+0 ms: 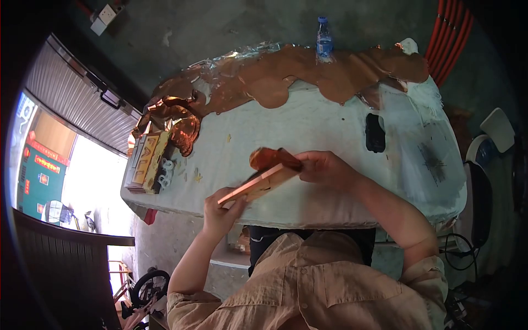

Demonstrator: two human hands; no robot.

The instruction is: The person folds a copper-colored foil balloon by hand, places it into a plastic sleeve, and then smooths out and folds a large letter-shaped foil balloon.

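Note:
My left hand (223,212) is closed on the lower left end of a thin, flat wooden-looking board (264,184), thumb on the near face. The board is tilted above the table's front part. At its upper right end my right hand (324,168) is closed, fingers pinched by a piece of copper-coloured foil (269,158). The foil stands up curled behind the board's far side. Whether the right fingertips also press on the board is hidden.
Crumpled copper foil sheets (242,82) lie along the back of the white-covered table (220,165). A stack of gold-lettered panels (146,165) sits at the left. A water bottle (324,41) stands at the back; a black phone-shaped object (375,133) lies right, beside clear plastic film (418,154).

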